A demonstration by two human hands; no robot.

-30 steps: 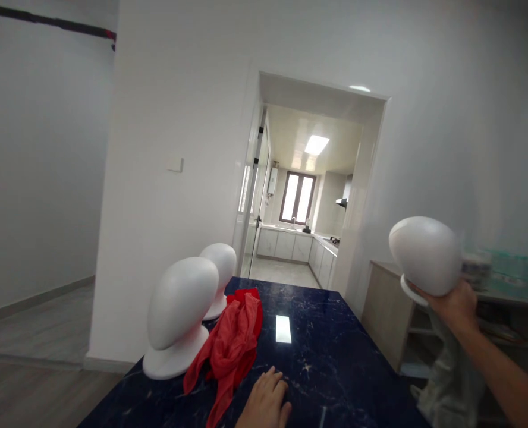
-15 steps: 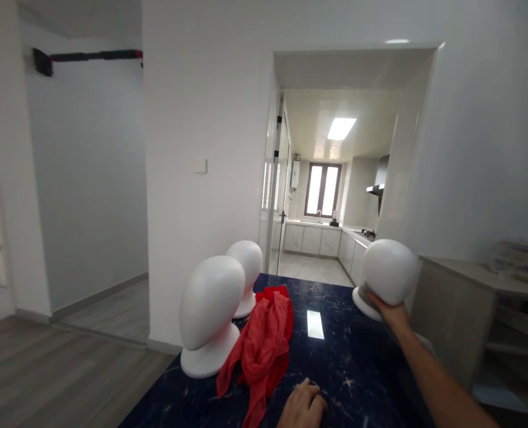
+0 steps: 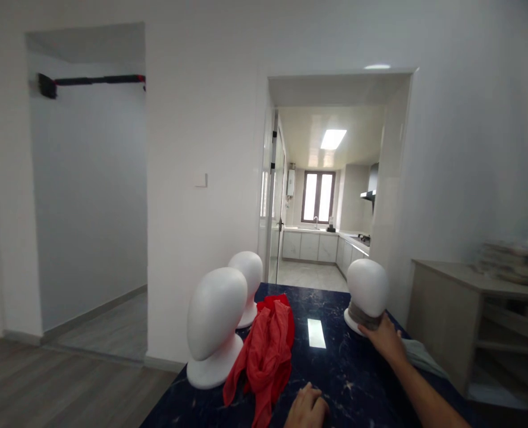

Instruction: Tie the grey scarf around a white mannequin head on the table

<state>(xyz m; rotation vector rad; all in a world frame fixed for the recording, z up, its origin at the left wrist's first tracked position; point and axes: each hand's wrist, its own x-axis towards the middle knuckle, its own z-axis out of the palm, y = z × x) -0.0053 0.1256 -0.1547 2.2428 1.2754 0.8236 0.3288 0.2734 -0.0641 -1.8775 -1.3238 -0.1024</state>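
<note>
At the table's right side my right hand [image 3: 383, 340] closes round the neck of a white foam mannequin head [image 3: 367, 288]. A grey-brown band [image 3: 364, 317] shows about that neck, just above the round base. My left hand [image 3: 307, 406] rests on the dark table near the bottom edge, its fingers loosely bent and holding nothing. To its left lies a crumpled red scarf [image 3: 268, 349], paler red over brighter red. Left of the scarf stand two more white heads, a near one [image 3: 217, 312] and a far one [image 3: 248, 278] partly hidden behind it.
The glossy blue-black table [image 3: 330, 380] has a marbled top. Grey cloth [image 3: 422, 355] lies at its right edge, partly behind my forearm. Farther right stands a wooden shelf unit [image 3: 446, 321] with stacked things on it. Beyond the table a doorway opens on a kitchen.
The right mannequin head now appears smaller and farther left, with its neck band showing. My right hand has shifted to the neck's right side. The view has tilted up slightly; my left hand stays put.
</note>
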